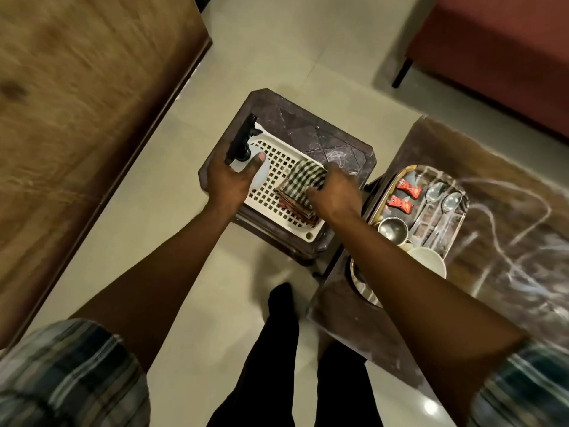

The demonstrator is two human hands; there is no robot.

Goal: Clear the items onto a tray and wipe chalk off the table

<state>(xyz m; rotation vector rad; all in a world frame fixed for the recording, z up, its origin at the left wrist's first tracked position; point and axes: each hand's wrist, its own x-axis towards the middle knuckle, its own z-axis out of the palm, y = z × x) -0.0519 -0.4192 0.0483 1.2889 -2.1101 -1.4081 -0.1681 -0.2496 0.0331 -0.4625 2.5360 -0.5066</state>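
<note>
**Bottle and Cloth Held Over the Basket**

A spray bottle [248,155] is gripped by the left hand [229,180]. The fingers are curled round its white body, and its black top is pointed away from the person. A checked cloth [303,183] is pinched by the right hand [337,192], with the fingers curled on its near edge. Both the bottle and the cloth are kept over a white basket [268,197] full of square holes. The cloth is folded and is laid in the basket. The basket is set on a dark stool [308,124].

Just to the right of the stool a brown table [431,143] is seen. White chalk [520,285] is scribbled over much of it. A shiny tray [426,224] is set on the near left part of the table. On the tray two red packets [408,188] are laid side by side, and two spoons [434,192] are laid next to them. A steel cup [392,229] and a white bowl [428,260] are placed at the near end of the tray.

The picture is a bit blurred. A big wooden top [77,103] is seen on the left. A red seat [508,41] is seen far off on the right.
</note>
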